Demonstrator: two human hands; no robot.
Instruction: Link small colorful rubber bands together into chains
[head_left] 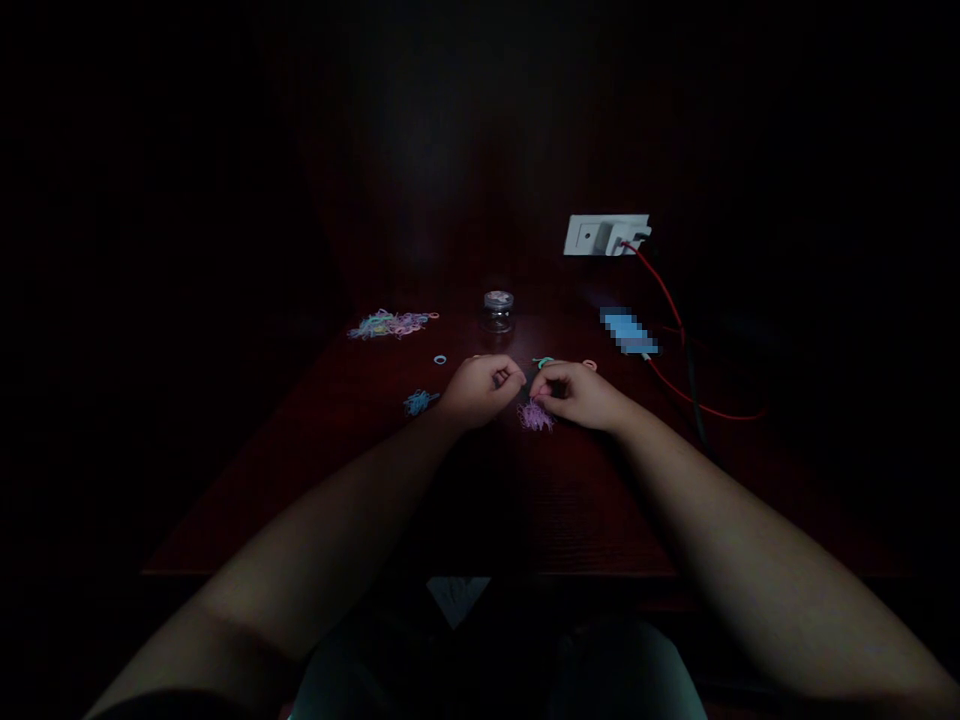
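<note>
My left hand [484, 391] is closed in a pinch above the middle of the table, and whatever its fingertips hold is too small or hidden to make out. Just to its right, my right hand [576, 396] pinches a purple rubber band at the top of a small heap of purple rubber bands [536, 417]. A heap of blue rubber bands [418, 402] lies left of my left wrist. Partly hidden behind my right hand are some green rubber bands [544, 362] and an orange one [589, 365]. A single blue rubber band [440, 359] lies beyond my left hand.
A larger mixed-colour heap of rubber bands [390, 324] lies at the back left of the dark red table [300, 480]. Behind my hands stands a clear lidded jar [498, 312]. At right, a phone [628, 331] is on a red cable [664, 280] running to a wall socket [589, 235].
</note>
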